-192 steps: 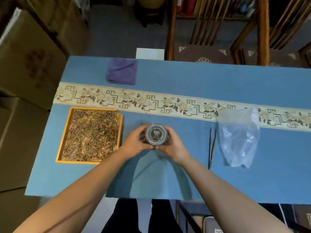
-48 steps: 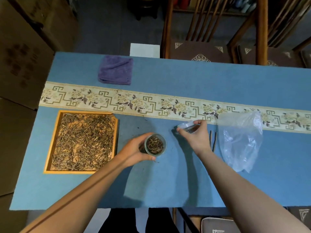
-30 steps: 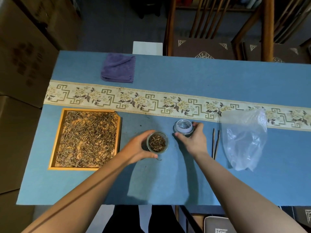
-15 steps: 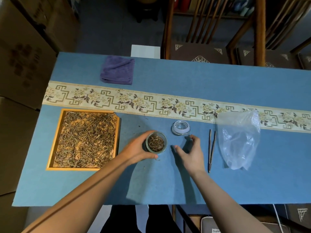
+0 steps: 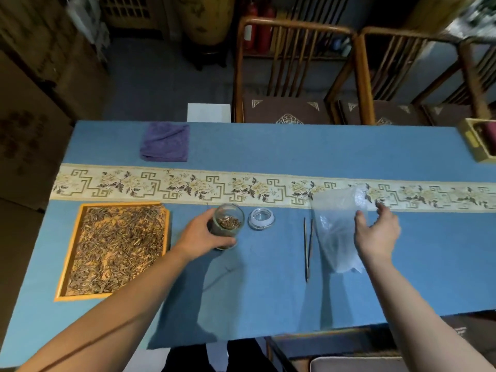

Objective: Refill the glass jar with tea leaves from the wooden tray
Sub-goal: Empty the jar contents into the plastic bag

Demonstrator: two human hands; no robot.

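Right hand (image 5: 377,232) now off the lid (image 5: 261,218), spread over the plastic bag (image 5: 336,226); left hand (image 5: 204,234) still gripping the glass jar (image 5: 227,224).

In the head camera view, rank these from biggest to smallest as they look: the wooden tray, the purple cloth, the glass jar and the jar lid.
1. wooden tray, by far the largest.
2. purple cloth, though it lies farther from the camera.
3. glass jar, held by the left hand.
4. jar lid, smallest; it lies just right of the jar.

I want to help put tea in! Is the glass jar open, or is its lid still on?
Open. The glass jar has no lid on top and tea leaves show inside it. Its lid lies on the blue tablecloth beside it.
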